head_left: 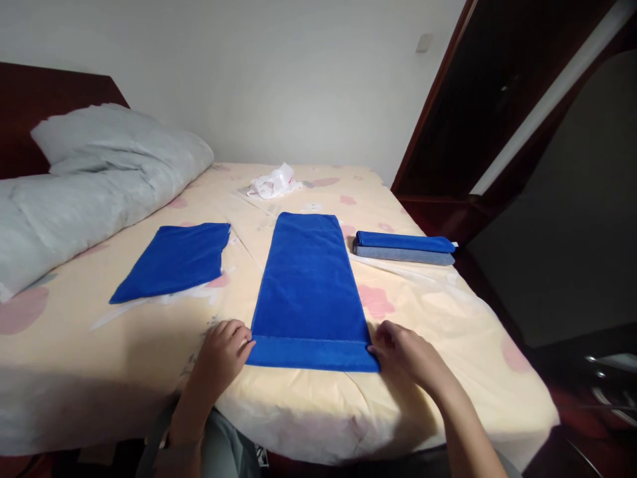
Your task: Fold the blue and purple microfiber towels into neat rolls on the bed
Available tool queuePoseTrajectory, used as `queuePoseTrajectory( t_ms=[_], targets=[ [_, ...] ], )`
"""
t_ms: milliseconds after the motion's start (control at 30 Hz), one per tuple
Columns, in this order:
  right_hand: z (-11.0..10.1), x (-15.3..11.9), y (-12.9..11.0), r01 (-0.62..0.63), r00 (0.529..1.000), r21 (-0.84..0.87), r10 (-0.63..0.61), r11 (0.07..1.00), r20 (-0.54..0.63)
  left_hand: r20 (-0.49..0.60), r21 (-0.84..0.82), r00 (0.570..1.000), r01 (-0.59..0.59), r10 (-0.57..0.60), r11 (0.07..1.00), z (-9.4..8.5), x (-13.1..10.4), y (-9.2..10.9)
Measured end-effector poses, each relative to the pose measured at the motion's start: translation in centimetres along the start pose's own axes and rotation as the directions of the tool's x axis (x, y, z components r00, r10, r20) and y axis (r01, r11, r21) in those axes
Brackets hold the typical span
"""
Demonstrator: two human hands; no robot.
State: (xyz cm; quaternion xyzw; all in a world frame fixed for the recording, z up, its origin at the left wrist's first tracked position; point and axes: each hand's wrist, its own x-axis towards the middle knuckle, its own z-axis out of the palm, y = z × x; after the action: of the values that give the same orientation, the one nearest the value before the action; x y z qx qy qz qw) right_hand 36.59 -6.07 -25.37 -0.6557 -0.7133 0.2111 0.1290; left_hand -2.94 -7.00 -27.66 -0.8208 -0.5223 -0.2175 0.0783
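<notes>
A blue towel (313,279) lies flat and lengthwise on the bed, its near end folded over into a narrow strip. My left hand (223,352) is closed at the left end of that fold, thumb and fingers pinching the edge. At the fold's right end, my right hand (402,350) pinches the other edge, with its fingers curled. Another blue cloth (179,260) lies flat to the left, apart from my hand. On the right is a rolled or folded stack (404,247), blue on top and grey below, with a small white tag.
The bed (308,411) has a pale yellow floral sheet, and its front edge is close to me. A grey quilt (114,166) is heaped at the left near the dark headboard (60,93). A crumpled white plastic bag (276,182) sits near the wall.
</notes>
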Motion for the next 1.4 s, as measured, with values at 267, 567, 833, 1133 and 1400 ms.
queuePoseTrajectory(
  t_ms=[267, 567, 833, 1133, 1400],
  targets=[
    [4.4, -2.0, -8.1, 0.583, 0.805, 0.057, -0.586, 0.81, 0.096, 0.192, -0.212, 0.951, -0.201, 0.242, 0.956, 2.1, 0.2, 7.1],
    [7.0, -1.6, -6.5, 0.387, 0.879, 0.053, -0.386, 0.92, 0.28, 0.332, -0.116, 0.936, -0.084, 0.119, 0.99, 4.3, -1.6, 3.2],
    [2.6, -1.9, -1.2, 0.284, 0.861, 0.229, -0.353, 0.931, 0.366, 0.33, -0.147, 0.94, -0.04, 0.087, 0.988, 3.0, -3.1, -0.6],
    [1.3, -1.7, -0.7, 0.347, 0.919, 0.198, -0.375, 0.917, 0.125, 0.238, -0.177, 0.963, -0.082, 0.123, 0.981, -0.5, -1.4, 0.5],
    [2.2, -1.1, -0.9, 0.409, 0.912, 0.082, -0.411, 0.909, 0.005, 0.223, -0.204, 0.973, -0.008, 0.054, 0.979, 1.2, -1.2, 0.6]
  ],
)
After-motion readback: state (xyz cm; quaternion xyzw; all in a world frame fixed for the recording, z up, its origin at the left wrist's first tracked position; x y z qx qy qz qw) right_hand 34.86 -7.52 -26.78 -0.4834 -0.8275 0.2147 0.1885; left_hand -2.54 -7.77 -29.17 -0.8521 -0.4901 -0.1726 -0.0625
